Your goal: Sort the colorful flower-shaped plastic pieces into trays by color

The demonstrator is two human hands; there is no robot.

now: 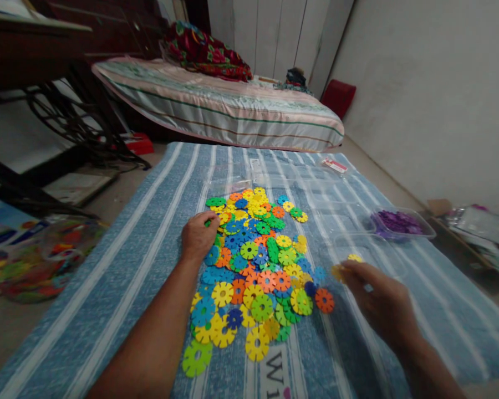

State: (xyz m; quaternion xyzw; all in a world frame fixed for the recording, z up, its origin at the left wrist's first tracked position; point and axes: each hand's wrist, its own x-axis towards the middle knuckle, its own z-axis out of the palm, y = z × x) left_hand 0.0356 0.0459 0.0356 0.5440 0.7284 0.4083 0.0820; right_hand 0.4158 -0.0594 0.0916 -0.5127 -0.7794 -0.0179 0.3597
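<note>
Currently the right hand (378, 302) has its thumb and fingertips closed together on a yellow disc (339, 272), raised a little to the right of the pile. The left hand (199, 235) is bent over the pile's left side, its fingers curled at a green disc (208, 223); whether they are clamped on it, one cannot tell. Between the 2 hands, the pile of notched discs (249, 250) spreads over the middle of the table, in yellow, orange, blue and green, many overlapping. At the pile's end farthest from the table's far edge lies a light green disc (197, 358), and on its right side an orange disc (324, 300). Another yellow piece (355, 257) shows just past the right fingertips, by a clear tray (382, 249). Nearer the table's right edge, a clear tub (429, 228) holds purple pieces (399, 221). Close to the far right corner is a red-and-white packet (335, 165). A blue cloth (137, 249) with white stripes covers the table. Beyond the far edge stands a bed (233, 119) bearing a red flowered blanket (212, 52).
</note>
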